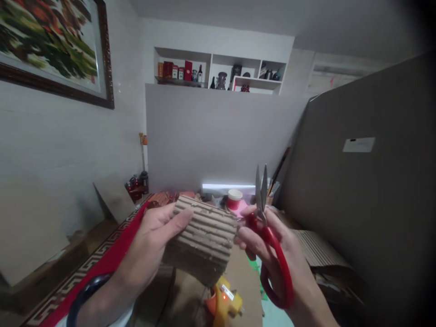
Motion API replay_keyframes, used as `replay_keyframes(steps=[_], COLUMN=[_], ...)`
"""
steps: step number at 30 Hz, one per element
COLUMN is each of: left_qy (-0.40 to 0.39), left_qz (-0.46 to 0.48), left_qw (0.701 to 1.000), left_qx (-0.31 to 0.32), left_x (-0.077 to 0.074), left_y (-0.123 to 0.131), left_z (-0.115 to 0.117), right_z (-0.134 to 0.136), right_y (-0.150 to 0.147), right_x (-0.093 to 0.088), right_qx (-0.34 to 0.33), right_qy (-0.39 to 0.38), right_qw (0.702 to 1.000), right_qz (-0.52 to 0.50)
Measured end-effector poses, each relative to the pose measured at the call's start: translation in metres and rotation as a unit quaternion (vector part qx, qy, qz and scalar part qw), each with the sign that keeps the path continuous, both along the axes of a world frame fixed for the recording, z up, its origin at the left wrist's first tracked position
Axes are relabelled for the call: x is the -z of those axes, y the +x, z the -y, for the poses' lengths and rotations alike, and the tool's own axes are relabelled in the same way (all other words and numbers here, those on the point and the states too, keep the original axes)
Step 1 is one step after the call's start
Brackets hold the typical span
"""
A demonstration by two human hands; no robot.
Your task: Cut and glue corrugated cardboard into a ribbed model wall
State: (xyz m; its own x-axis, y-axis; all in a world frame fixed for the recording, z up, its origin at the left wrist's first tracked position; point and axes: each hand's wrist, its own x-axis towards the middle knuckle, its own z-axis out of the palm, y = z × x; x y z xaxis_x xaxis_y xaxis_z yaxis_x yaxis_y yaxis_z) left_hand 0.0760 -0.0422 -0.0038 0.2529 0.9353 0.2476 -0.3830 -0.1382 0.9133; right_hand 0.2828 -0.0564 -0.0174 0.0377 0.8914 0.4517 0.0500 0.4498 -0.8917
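Note:
My left hand (153,240) is closed on a piece of corrugated cardboard (206,231), thumb on its ridged face. The ridges face up and a smoother flap folds down below them. A pair of scissors (269,240) with red handles rests in my right hand (286,254), blades pointing up and slightly parted. The right fingertips are close to the cardboard's right edge; whether they touch it I cannot tell. Below the cardboard lies a yellow and orange glue gun (225,302) with a small red light glowing.
A red and white paper cup (235,199) stands at the back of the table. More corrugated cardboard (318,247) lies at the right, beside a tall grey panel (361,190). A red patterned cloth (116,247) runs along the left. Flat cardboard (243,277) lies under the glue gun.

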Motion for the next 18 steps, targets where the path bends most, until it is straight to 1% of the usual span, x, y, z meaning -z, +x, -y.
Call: replay_keyframes(steps=[3,5,8,10,12,13,14,16,18], left_qy=[-0.008,-0.011,0.004,0.012,0.026,0.036,0.047,0.057,0.055], left_qz=[-0.018,-0.03,-0.049,-0.07,-0.101,-0.114,-0.121,-0.12,-0.1], left_qw=[1.0,0.999,0.998,0.996,0.992,0.99,0.988,0.987,0.987], left_qx=[-0.008,-0.018,-0.038,-0.05,-0.066,-0.074,-0.082,-0.093,-0.11], left_x=[0.0,0.0,0.003,0.004,0.004,0.003,0.002,-0.002,-0.006], left_y=[0.0,0.0,0.002,0.003,0.004,0.003,0.002,-0.002,-0.009], left_z=[0.0,0.001,0.001,0.001,0.0,-0.001,-0.002,-0.004,-0.005], right_z=[0.005,0.01,0.018,0.02,0.019,0.018,0.016,0.012,0.009], right_y=[-0.001,-0.002,-0.007,-0.012,-0.013,-0.011,-0.008,0.002,0.011], right_x=[-0.001,-0.002,-0.002,-0.001,0.0,0.001,0.002,0.001,-0.001], right_qx=[0.0,0.021,0.068,0.076,0.093,0.111,0.135,0.184,0.209], right_qy=[0.043,0.079,0.135,0.166,0.192,0.21,0.237,0.311,0.366], right_qw=[0.998,0.996,0.987,0.977,0.961,0.947,0.925,0.862,0.799], right_qz=[-0.036,-0.025,0.053,0.11,0.177,0.218,0.263,0.356,0.429])
